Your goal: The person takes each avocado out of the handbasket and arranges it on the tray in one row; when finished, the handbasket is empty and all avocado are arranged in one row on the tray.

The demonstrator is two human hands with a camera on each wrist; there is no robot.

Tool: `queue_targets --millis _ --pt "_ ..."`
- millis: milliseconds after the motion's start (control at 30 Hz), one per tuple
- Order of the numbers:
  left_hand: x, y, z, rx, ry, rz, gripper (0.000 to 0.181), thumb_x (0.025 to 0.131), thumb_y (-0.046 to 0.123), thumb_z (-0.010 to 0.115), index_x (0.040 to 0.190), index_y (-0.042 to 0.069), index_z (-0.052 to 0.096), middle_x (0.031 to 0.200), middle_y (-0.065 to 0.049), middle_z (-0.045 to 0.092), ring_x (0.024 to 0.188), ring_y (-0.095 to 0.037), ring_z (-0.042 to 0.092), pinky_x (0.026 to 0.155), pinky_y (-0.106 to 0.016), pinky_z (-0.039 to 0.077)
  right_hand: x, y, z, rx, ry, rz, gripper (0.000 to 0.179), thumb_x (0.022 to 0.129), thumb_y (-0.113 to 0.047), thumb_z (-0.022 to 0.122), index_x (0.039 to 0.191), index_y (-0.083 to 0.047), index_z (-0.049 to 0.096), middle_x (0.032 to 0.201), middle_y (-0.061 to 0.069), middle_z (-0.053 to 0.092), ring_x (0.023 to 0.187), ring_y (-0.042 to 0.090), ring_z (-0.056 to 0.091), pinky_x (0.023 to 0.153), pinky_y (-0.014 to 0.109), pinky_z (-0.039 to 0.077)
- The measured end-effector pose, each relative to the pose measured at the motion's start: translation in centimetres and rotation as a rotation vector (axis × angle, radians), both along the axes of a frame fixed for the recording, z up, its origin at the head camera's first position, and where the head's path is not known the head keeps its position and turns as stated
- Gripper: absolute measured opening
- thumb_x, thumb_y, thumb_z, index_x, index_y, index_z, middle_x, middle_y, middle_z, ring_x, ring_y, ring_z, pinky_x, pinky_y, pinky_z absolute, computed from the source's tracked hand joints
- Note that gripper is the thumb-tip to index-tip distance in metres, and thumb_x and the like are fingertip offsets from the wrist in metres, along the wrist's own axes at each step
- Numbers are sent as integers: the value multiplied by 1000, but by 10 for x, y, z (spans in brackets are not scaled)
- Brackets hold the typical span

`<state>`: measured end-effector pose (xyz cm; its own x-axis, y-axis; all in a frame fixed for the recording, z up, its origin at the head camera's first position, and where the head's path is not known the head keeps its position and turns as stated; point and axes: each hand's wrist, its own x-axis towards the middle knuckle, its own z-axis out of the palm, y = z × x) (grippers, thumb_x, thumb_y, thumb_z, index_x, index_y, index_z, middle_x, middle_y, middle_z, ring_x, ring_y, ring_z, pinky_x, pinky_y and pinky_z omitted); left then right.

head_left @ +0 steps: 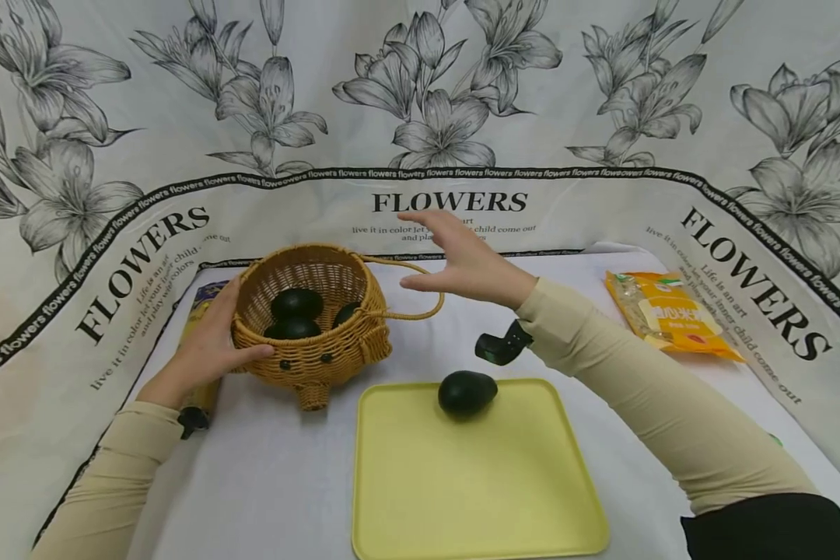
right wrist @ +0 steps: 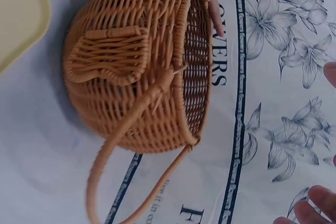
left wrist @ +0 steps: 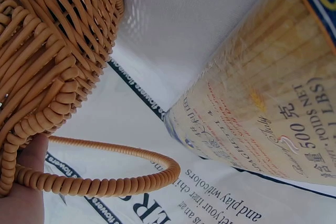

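My left hand (head_left: pixel 206 342) grips the left side of a pig-shaped wicker basket (head_left: pixel 350 369), its thumb over the front rim. Inside the basket lie three dark green avocados (head_left: pixel 297 303), one partly hidden by the rim. My right hand (head_left: pixel 462 260) hovers right of the basket, above its looped handle (head_left: pixel 420 316), fingers spread and holding nothing. In the right wrist view the basket (right wrist: pixel 121 72) shows its side, and a few right fingertips (right wrist: pixel 320 200) enter at the edge. Another avocado (head_left: pixel 467 394) lies on the yellow tray (head_left: pixel 469 482) at its back edge.
A clear bag of pasta (left wrist: pixel 262 93) lies left of the basket, partly behind my left hand. An orange bag of food (head_left: pixel 675 315) lies at the back right. Flower-printed cloth (head_left: pixel 448 132) stands behind the white table surface (head_left: pixel 273 474).
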<state>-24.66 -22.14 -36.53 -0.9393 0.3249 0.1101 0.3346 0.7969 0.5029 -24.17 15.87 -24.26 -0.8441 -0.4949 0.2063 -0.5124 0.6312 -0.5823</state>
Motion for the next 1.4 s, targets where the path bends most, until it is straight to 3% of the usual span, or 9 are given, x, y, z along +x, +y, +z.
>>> queue_targets --millis 433,967,1400 --pt "-1 1 -4 -13 29 -4 119 75 52 72 151 20 -15 160 -14 -5 144 -46 7 109 -70 15 -31 -70 17 93 -48 110 83 81 -39 71 149 -20 27 154 2 29 137 21 36 107 33 41" --pt "-2 0 -2 -7 -4 6 119 75 55 71 150 24 -17 160 -9 -8 145 -44 7 107 -71 18 -73 -135 11 159 -48 117 82 83 -42 67 149 -19 25 153 0 31 138 16 34 113 30 34" --pt "-3 -2 -4 10 -8 5 119 75 55 71 149 26 -18 160 -8 -9 145 -45 7 108 -70 17 -85 -157 -1 144 -101 112 82 83 -39 68 149 -18 26 152 3 31 141 17 29 114 33 32"
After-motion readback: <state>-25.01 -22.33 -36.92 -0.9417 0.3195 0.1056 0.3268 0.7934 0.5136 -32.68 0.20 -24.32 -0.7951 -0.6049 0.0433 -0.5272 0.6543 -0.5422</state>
